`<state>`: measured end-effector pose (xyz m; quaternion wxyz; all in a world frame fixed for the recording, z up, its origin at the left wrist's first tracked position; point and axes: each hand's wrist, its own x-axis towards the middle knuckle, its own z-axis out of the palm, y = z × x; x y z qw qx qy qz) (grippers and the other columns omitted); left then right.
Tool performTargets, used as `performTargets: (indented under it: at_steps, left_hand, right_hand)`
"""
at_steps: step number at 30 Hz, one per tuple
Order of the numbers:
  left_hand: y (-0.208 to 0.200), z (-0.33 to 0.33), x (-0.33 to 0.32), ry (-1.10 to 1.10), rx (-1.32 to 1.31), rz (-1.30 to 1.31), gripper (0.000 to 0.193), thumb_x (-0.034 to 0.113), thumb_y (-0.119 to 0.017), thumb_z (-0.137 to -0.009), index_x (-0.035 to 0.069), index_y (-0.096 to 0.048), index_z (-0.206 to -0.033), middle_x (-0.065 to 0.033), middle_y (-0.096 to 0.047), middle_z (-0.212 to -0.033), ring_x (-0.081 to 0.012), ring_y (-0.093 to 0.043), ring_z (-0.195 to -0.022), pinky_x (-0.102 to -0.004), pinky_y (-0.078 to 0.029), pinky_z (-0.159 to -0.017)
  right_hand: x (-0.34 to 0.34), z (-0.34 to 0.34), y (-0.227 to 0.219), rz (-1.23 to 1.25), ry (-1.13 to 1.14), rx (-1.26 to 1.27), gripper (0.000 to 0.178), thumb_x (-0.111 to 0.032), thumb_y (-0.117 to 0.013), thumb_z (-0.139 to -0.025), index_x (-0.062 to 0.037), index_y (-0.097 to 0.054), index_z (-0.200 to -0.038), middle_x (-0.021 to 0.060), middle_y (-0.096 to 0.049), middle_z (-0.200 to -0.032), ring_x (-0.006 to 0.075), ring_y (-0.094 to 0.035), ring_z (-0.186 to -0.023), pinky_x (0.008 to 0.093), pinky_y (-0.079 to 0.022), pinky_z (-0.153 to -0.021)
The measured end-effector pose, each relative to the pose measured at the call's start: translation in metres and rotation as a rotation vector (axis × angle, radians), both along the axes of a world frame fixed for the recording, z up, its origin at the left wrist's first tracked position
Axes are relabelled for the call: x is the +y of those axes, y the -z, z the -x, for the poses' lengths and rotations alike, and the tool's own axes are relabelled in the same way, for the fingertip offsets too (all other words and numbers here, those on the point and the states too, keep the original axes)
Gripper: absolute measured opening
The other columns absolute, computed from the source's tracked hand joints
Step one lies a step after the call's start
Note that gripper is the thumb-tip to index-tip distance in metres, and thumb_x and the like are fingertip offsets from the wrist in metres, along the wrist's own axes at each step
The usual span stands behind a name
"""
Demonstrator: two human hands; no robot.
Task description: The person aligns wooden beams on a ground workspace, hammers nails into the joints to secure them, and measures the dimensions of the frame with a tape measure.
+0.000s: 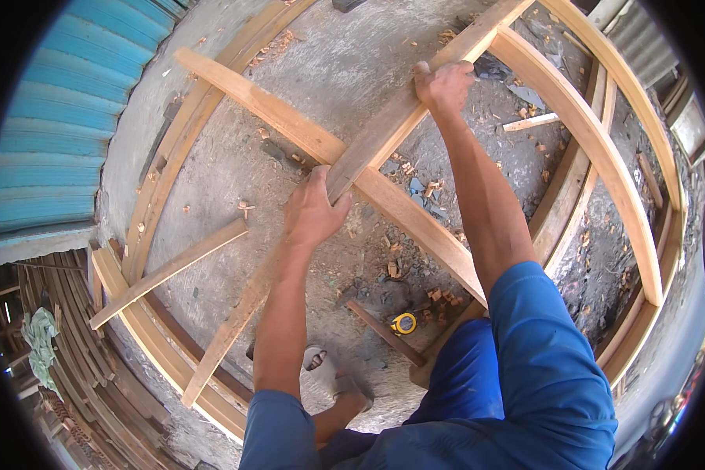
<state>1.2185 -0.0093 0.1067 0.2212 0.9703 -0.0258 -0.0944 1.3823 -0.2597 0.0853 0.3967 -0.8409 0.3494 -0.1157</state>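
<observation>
A long wooden plank [372,149] runs diagonally from lower left to upper right. My left hand [315,210] is wrapped round it just below the place where it crosses a second wooden board [282,111]. Farther up the same plank, my right hand [445,84] grips it with the fingers curled over its edge. The plank passes over the crossing board at the middle of the view. Part of the plank is hidden behind my left hand and forearm.
Curved-looking timbers [603,149] stand at the right, and a long beam [164,176] lies at the left. A short wood strip [168,274] rests near the lower left. A yellow tape measure [404,323] and wood chips lie on the floor. Stacked planks [94,368] fill the lower-left corner.
</observation>
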Motion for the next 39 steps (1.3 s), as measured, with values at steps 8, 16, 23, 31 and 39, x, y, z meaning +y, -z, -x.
performTargets:
  at_steps: [8, 16, 23, 31, 39]
  left_hand:
    - [0.011, 0.003, 0.006, 0.045, -0.097, -0.044, 0.061, 0.032, -0.074, -0.082, 0.003, -0.057, -0.133, -0.0226, -0.066, -0.122, -0.0396, -0.063, -0.113, -0.0468, -0.05, -0.097]
    - [-0.009, -0.001, -0.02, 0.022, 0.06, -0.108, 0.061, 0.032, -0.069, -0.086, 0.007, -0.052, -0.139, -0.02, -0.064, -0.128, -0.0388, -0.063, -0.115, -0.0473, -0.05, -0.099]
    - [0.001, 0.006, -0.001, 0.015, -0.04, -0.106, 0.059, 0.032, -0.068, -0.087, 0.008, -0.051, -0.138, -0.016, -0.064, -0.129, -0.036, -0.063, -0.116, -0.0473, -0.051, -0.098]
    - [-0.007, 0.006, -0.003, 0.034, -0.026, -0.083, 0.056, 0.029, -0.067, -0.088, 0.006, -0.051, -0.135, -0.0194, -0.064, -0.126, -0.0372, -0.064, -0.113, -0.0475, -0.052, -0.095]
    - [-0.012, 0.005, -0.006, 0.013, 0.025, -0.121, 0.053, 0.028, -0.068, -0.086, 0.007, -0.052, -0.133, -0.0193, -0.066, -0.123, -0.039, -0.066, -0.109, -0.0488, -0.053, -0.092]
  right_hand:
    - [0.001, 0.002, 0.004, 0.024, -0.025, 0.032, 0.087, -0.045, -0.075, -0.079, 0.0101, -0.031, -0.129, 0.0326, -0.048, -0.126, 0.0448, -0.061, -0.113, 0.0468, -0.051, -0.098]
    - [-0.028, -0.006, 0.028, 0.074, -0.062, -0.031, 0.082, -0.044, -0.072, -0.084, 0.0105, -0.033, -0.132, 0.035, -0.046, -0.131, 0.0448, -0.058, -0.117, 0.049, -0.05, -0.099]
    - [0.004, 0.057, -0.034, 0.59, -0.803, -0.115, 0.059, -0.034, -0.07, -0.09, -0.0104, -0.052, -0.14, 0.0201, -0.051, -0.144, 0.0437, -0.051, -0.128, 0.0496, -0.04, -0.111]
    - [0.033, 0.085, -0.056, 0.555, -1.23, 0.077, 0.037, -0.028, -0.069, -0.088, -0.0174, -0.07, -0.123, 0.0083, -0.063, -0.133, 0.0372, -0.049, -0.13, 0.0446, -0.042, -0.109]
    - [0.041, 0.091, -0.04, 0.598, -1.151, 0.047, 0.042, -0.028, -0.071, -0.085, -0.0201, -0.069, -0.126, 0.0082, -0.064, -0.132, 0.0373, -0.052, -0.125, 0.0439, -0.044, -0.107]
